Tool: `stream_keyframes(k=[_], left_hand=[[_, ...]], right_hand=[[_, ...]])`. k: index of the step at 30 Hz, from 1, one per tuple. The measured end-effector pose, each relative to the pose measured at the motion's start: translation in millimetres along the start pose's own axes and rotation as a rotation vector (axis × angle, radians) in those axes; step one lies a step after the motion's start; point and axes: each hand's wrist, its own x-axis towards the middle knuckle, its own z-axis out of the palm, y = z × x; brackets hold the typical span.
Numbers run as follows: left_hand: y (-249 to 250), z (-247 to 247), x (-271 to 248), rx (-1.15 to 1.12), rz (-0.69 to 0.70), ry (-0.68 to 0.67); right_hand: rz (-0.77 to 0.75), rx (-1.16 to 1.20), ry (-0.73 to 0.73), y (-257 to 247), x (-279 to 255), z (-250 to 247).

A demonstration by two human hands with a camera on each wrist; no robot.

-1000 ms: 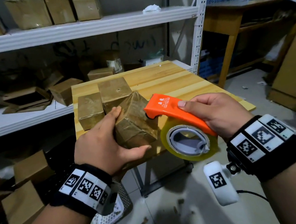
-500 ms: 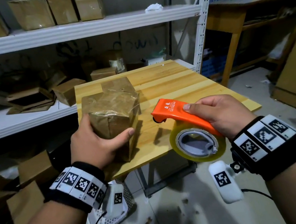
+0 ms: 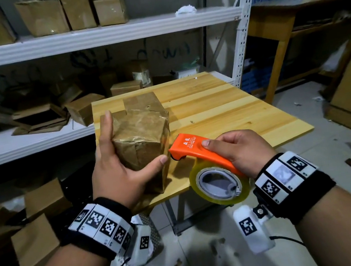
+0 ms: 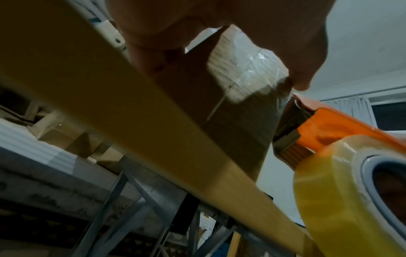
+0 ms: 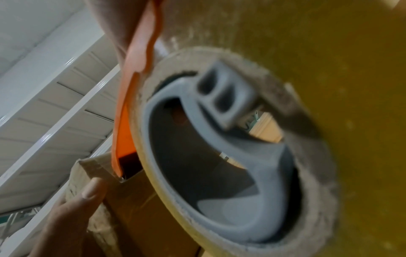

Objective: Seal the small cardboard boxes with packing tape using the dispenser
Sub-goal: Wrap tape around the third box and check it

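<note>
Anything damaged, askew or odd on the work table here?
The box gripped by the left hand is crumpled, its tape wrinkled, and it stands tilted at the wooden table edge. The right hand holds the dispenser against it.

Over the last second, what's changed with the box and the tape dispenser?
The left hand turned the box from tilted to upright at the table's near edge. The dispenser, briefly drawn away, is back with its nose at the box's near corner. Both hands, left and right hand, kept their grips.

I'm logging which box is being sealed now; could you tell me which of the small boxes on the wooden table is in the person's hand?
The nearest box, gripped by the left hand with the orange dispenser at its side; the other boxes lie untouched behind it.
</note>
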Motion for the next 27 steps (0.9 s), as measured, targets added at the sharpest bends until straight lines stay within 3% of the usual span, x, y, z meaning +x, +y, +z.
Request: stream_keyframes(k=[11,17,27], left_hand=[[14,-3,1,0.156,0.091,-0.007],[33,-5,9,0.173,-0.121,0.010],[23,-10,21,-0.113,-0.334,0.209]], right_hand=[[-0.004,-0.036,0.026,1,-3,5],[-0.023,-0.011,0.017,-4,-8,12],[-0.114,0.033,0.028,-13,-16,24]])
